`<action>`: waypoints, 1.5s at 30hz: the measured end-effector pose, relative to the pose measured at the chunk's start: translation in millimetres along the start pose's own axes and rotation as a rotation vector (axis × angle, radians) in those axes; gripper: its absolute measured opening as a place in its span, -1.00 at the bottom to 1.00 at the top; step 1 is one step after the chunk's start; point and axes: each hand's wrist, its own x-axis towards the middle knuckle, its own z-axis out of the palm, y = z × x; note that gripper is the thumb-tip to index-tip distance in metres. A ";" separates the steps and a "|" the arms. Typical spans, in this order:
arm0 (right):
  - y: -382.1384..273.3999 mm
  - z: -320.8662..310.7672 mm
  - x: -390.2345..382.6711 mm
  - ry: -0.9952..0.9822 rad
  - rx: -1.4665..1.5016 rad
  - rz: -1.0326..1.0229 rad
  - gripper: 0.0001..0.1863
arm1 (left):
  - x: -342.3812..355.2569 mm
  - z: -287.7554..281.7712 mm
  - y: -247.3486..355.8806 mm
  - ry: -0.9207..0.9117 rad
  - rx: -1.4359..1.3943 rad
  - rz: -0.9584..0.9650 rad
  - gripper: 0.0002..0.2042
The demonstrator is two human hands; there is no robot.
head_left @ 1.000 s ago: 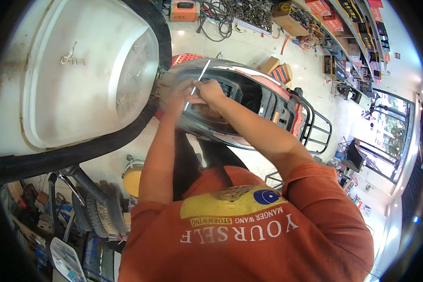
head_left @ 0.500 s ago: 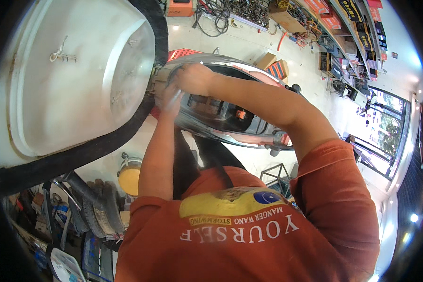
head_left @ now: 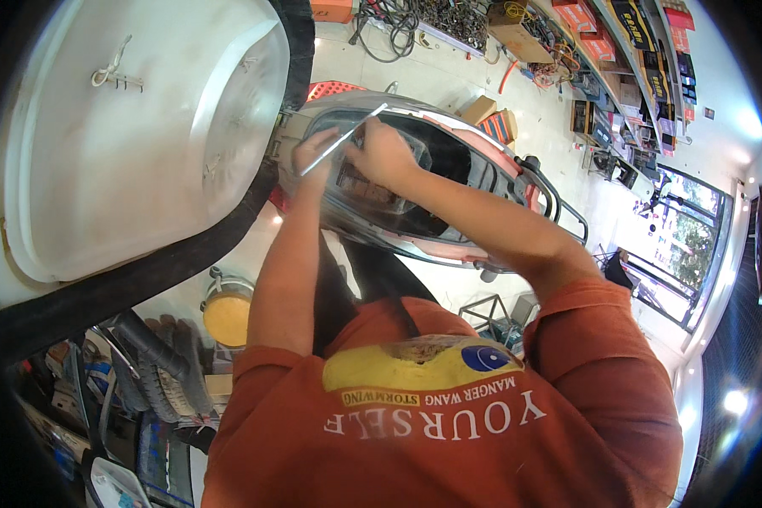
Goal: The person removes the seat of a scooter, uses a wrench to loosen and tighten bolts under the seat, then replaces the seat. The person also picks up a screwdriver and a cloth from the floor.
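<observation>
Head view, hands [head_left: 316, 156] [head_left: 386, 156], rod [head_left: 344, 140] over compartment rim [head_left: 438, 127]

Floor [head_left: 559, 165]: pale, glossy tile. On it: one grey-and-red scooter [head_left: 461, 169], seat bay open; dark cable [head_left: 391, 32], coiled; one shallow tray, heaped with small metal parts [head_left: 453, 21]; one striped orange-and-dark carton [head_left: 499, 127]; one round yellow-topped stool [head_left: 227, 317].

Shelf [head_left: 590, 57]: long, wall-side. On it: orange boxes [head_left: 597, 44], several.
</observation>
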 end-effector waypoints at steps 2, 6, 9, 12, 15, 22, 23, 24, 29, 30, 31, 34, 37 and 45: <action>-4.5 -16.9 0.1 0.136 -0.282 -0.462 -0.77 | -0.6 1.8 9.0 0.008 -0.005 -0.023 -0.75; 3.9 -8.7 25.0 -0.135 -0.719 -0.665 -0.75 | -6.1 15.1 31.8 -0.030 -0.006 -0.166 -0.77; 1.6 0.7 39.7 -0.167 -0.589 -0.574 -0.75 | -6.6 13.5 19.8 -0.038 -0.154 -0.095 -0.77; 3.7 -2.2 51.3 -0.249 -0.310 -0.226 -0.68 | -0.2 16.8 6.5 -0.028 -0.213 -0.123 -0.75; 24.7 18.7 57.7 -0.061 1.154 0.632 -0.67 | -5.8 27.6 14.9 -0.065 -0.260 -0.044 -0.76; 32.3 -12.2 8.0 0.104 0.016 0.084 -0.69 | -7.6 26.4 16.8 -0.086 -0.151 -0.087 -0.70; 20.9 -24.1 -0.5 0.145 -0.222 -0.087 -0.65 | -4.1 24.7 13.8 -0.096 -0.369 -0.132 -0.66; 17.3 -27.9 1.1 0.113 -0.337 -0.280 -0.70 | -4.2 24.3 9.7 -0.099 -0.351 -0.108 -0.69; 5.2 -20.9 27.9 -0.187 -0.676 -0.653 -0.77 | -2.1 27.3 -21.1 -0.031 -0.129 0.000 -0.71; -5.1 -21.3 30.8 -0.263 -0.684 -0.653 -0.77 | -1.6 23.3 -31.9 0.020 -0.124 0.051 -0.71; -7.4 -15.2 39.3 -0.295 -0.570 -0.589 -0.74 | 3.9 8.3 -40.4 0.017 0.138 -0.073 -0.71; 30.7 1.1 51.0 -0.385 0.370 0.245 -0.75 | -19.1 46.9 -4.7 0.036 -0.171 0.144 -0.72; 33.0 13.1 57.2 -0.230 0.841 0.603 -0.73 | -14.2 32.6 0.8 0.063 0.346 0.389 -0.72; 15.6 -25.4 2.8 0.017 -0.379 -0.394 -0.53 | -15.3 23.1 31.5 0.034 0.381 0.326 -0.81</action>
